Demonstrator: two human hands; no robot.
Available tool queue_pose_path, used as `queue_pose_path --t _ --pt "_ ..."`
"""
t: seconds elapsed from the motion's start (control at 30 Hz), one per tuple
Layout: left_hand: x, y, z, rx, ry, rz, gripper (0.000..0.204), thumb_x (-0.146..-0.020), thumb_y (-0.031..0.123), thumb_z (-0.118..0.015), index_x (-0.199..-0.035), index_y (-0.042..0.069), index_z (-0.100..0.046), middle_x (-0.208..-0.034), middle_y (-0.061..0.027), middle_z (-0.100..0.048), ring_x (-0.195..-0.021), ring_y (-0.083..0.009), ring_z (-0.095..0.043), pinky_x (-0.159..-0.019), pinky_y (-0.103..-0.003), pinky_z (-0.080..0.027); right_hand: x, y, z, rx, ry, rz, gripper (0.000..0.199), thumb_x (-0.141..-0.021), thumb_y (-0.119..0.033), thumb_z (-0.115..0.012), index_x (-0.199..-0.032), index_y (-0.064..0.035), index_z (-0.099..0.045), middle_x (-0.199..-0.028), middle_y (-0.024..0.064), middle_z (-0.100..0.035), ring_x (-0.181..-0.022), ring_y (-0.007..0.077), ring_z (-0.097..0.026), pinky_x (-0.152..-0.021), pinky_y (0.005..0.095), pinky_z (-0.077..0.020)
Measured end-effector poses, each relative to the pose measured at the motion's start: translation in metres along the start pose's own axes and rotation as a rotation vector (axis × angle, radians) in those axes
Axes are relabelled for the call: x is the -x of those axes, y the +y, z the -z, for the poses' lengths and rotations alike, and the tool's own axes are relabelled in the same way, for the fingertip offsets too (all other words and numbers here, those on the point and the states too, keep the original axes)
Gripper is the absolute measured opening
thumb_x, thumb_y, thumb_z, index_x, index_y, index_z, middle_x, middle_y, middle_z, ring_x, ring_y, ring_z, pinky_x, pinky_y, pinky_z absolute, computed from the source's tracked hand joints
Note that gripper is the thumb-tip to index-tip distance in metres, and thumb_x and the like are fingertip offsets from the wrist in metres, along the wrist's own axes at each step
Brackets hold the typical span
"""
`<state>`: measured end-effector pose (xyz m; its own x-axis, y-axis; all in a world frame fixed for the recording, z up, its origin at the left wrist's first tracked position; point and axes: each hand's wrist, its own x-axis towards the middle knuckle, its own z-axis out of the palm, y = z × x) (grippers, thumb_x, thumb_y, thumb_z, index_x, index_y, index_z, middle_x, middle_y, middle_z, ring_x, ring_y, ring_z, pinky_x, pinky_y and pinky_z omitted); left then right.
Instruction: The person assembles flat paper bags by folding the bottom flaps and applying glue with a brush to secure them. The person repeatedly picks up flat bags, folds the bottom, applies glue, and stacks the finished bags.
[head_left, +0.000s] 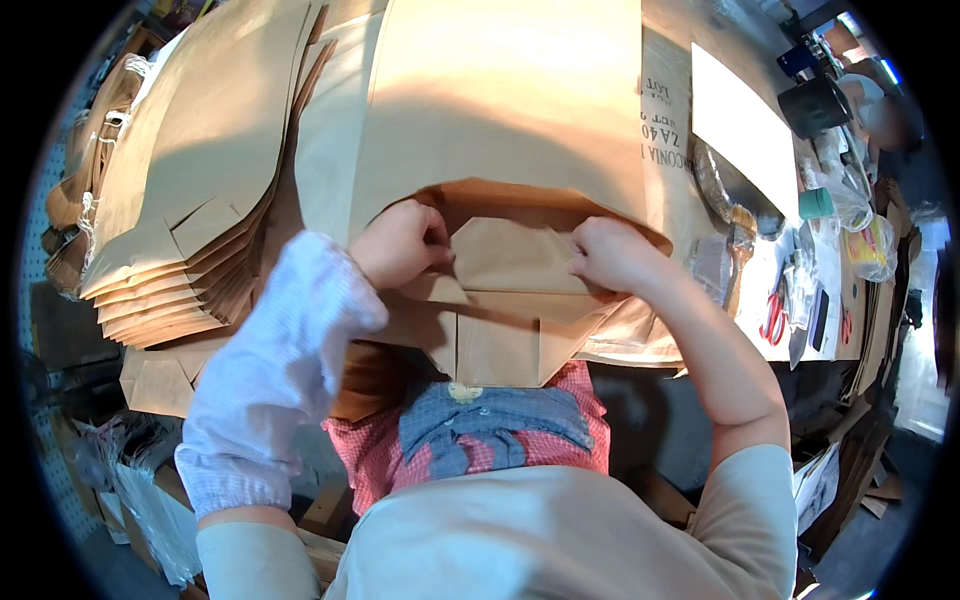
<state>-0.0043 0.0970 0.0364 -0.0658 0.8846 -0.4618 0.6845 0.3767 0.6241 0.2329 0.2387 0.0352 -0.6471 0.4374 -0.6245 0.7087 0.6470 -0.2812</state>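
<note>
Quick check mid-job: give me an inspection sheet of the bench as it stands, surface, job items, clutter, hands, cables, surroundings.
Surface: workbench, mostly covered by brown paper sheets.
Job's things: brown paper bag lying flat, its bottom flaps being folded; stack of folded paper bags to the left, fanned edges showing.
Clutter: red-handled scissors, brush, white sheet, plastic bags, black container on the right side.
Hands: left hand pinches the bag flap, forearm in a white sleeve cover; right hand bare, pressing the opposite flap.
Cables: nothing seen.
Surroundings: cardboard pieces leaning low right; more paper under the bench at left.
</note>
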Motion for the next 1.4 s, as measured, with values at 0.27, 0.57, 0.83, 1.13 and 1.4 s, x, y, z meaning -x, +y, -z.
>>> queue_pose_path --t 0.27,0.57,0.83,1.13,1.4 --pt "-0.003 -0.009 -0.019 0.055 0.193 -0.023 0.022 -0.073 0.016 -0.076 -0.082 -0.002 -0.068 -0.066 -0.0134 -0.064 -0.063 -0.0222 -0.063 -0.059 -0.035 -0.05 0.107 0.032 -0.004 0.11 0.876 0.402 0.025 -0.074 -0.004 -0.066 -0.099 -0.003 -0.066 -0.077 0.0119 -0.06 -0.066 0.0297 -0.061 -0.061 0.0395 -0.0497" --pt "0.037 0.028 -0.023 -0.617 0.042 -0.219 0.083 -0.051 0.025 -0.087 -0.122 0.005 -0.05 -0.125 -0.0193 -0.046 -0.117 -0.0387 -0.048 -0.097 -0.044 -0.044 0.166 0.168 -0.022 0.394 0.996 0.166 0.031 -0.074 -0.011 -0.071 -0.104 -0.0077 -0.064 -0.083 0.0086 -0.058 -0.074 0.0261 -0.06 -0.062 0.0342 -0.0529" --pt "0.039 0.045 -0.004 -0.557 0.078 -0.244 0.084 -0.043 0.026 -0.089 -0.111 0.0 -0.048 -0.127 -0.0192 -0.046 -0.115 -0.0379 -0.049 -0.098 -0.042 -0.043 0.088 0.237 0.046 -0.797 1.06 -0.246 0.013 -0.082 -0.01 -0.071 -0.086 0.0027 -0.069 -0.072 0.0041 -0.066 -0.062 0.0102 -0.059 -0.059 0.0246 -0.0481" --pt "0.046 0.049 -0.01 -0.575 0.19 -0.098 0.124 -0.039 0.032 -0.093 -0.141 -0.001 -0.03 -0.144 -0.0289 -0.028 -0.13 -0.0424 -0.037 -0.107 -0.043 -0.037 0.13 0.221 0.064 -0.646 0.703 -0.057 0.028 -0.078 -0.022 -0.079 -0.1 -0.0052 -0.073 -0.089 0.0033 -0.07 -0.086 0.0135 -0.062 -0.077 0.0264 -0.049" --pt "0.038 0.032 -0.009 -0.428 0.164 -0.199 0.128 -0.042 0.034 -0.092 -0.144 0.0 -0.023 -0.143 -0.0313 -0.028 -0.133 -0.046 -0.033 -0.11 -0.044 -0.033 0.124 0.272 0.078 -1.274 0.904 0.187 0.027 -0.083 -0.022 -0.073 -0.093 0.0031 -0.067 -0.07 0.0012 -0.061 -0.055 0.0055 -0.049 -0.052 0.0179 -0.0369"
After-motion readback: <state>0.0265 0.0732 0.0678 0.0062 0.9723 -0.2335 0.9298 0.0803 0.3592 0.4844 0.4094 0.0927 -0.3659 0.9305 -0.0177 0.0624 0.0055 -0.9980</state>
